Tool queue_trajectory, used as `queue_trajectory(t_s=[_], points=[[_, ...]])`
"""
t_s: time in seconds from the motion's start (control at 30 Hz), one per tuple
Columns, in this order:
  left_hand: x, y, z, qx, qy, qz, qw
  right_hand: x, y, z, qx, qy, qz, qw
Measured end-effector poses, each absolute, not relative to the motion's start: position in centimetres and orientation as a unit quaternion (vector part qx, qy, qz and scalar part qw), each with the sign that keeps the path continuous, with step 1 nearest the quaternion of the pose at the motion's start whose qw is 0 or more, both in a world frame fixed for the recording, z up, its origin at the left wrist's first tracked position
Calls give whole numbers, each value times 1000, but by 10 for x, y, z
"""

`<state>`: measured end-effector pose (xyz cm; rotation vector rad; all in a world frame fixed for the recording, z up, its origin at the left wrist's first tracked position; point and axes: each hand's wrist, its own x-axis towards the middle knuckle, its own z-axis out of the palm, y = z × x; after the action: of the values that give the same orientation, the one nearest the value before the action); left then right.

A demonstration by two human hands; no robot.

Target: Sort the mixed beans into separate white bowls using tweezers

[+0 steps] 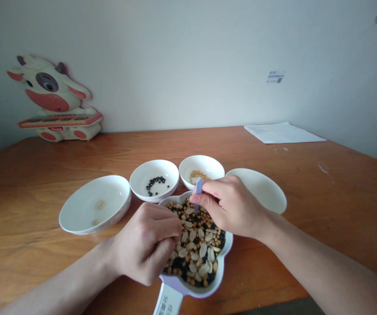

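Note:
My right hand (pixel 232 205) pinches small light purple tweezers (pixel 198 194) between thumb and fingers, their narrow end pointing down among the seeds. Below lies a flower-shaped, white and lilac pan (pixel 219 275) filled with mixed pale split peanuts (pixel 203 249), yellow beans (pixel 201 218) and dark beans or seeds. Over the pan's left rim is my left hand (pixel 153 243), its fingers curled closed; whatever may be inside is hidden. The pan's handle (pixel 168 302), bearing a printed label, points toward me.
Behind the pan stand a white bowl (pixel 135 170) with black beans and another (pixel 184 164) with yellow beans. A wider bowl (pixel 76 210) at left has a few pale pieces; a white dish (pixel 267 188) is at right. A cow toy (pixel 57 100) and papers (pixel 283 132) sit by the wall.

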<state>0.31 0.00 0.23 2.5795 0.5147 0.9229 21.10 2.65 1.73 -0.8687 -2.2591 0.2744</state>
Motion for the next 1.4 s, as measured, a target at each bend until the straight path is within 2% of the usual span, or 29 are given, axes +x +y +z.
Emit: queue_trajectory(t_s=[0.23,0.37,1.4], points=[[3,0,3,909,181,326,189,215,27,24,-425,-778,15,463],[3,0,3,911,179,321,187,218,31,25,-472,-731,-13,492],[3,-1,6,914,176,318,179,219,38,17,-516,-711,-11,478]])
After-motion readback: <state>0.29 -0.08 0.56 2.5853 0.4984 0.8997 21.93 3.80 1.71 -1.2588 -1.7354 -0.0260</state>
